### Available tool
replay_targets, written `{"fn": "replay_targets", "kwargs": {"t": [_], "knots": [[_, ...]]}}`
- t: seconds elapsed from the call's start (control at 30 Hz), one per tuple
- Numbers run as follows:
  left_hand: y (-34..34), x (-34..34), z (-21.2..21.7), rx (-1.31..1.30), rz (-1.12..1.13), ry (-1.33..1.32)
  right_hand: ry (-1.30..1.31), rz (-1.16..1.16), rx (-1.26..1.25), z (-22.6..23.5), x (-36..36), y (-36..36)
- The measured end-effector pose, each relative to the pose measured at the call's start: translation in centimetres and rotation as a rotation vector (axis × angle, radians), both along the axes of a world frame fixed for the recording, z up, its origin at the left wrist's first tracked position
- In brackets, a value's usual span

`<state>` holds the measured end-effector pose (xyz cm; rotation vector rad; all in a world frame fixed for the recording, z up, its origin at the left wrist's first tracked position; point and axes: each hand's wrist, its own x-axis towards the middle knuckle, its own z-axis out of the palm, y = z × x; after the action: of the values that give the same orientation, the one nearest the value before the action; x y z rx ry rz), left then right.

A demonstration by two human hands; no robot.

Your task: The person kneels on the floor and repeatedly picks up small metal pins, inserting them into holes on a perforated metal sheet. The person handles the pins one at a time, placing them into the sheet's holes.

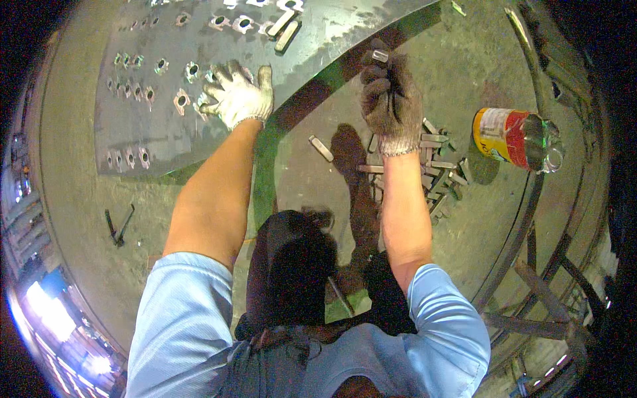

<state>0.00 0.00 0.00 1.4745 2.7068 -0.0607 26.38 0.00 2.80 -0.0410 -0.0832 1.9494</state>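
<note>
My left hand [240, 98], in a pale work glove, lies with its fingers spread on a dark metal plate [172, 136], beside small metal rings with lobed edges [182, 101]. Whether a ring lies under the palm is hidden. My right hand [393, 99], in a dirtier glove, is raised to the right of the plate's curved edge. Its fingers are closed around a short metal bar [379, 56], of which one bright end shows. Below that hand, similar bars [434, 166] lie in a loose pile, partly covered by my forearm.
Two bars [286, 36] rest on the plate near its far edge, among more rings. A single bar [321, 148] lies on the floor left of the pile. At the right stands a cut-open yellow and red can [507, 139]. A thin dark metal tool [119, 225] lies at left.
</note>
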Motion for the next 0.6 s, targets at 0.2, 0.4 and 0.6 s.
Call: {"fn": "replay_targets", "kwargs": {"t": [0.2, 0.4, 0.6], "knots": [[-0.3, -0.1, 0.4, -0.018, -0.017, 0.051, 0.229, -0.067, -0.060, 5.0, -0.1, -1.2], [-0.1, 0.4, 0.8, -0.051, -0.010, 0.028, 0.381, -0.039, -0.002, 7.3, -0.6, -2.2], [-0.1, 0.5, 1.0, -0.025, 0.002, 0.027, 0.440, -0.040, -0.104, 8.4, -0.8, -2.2]]}}
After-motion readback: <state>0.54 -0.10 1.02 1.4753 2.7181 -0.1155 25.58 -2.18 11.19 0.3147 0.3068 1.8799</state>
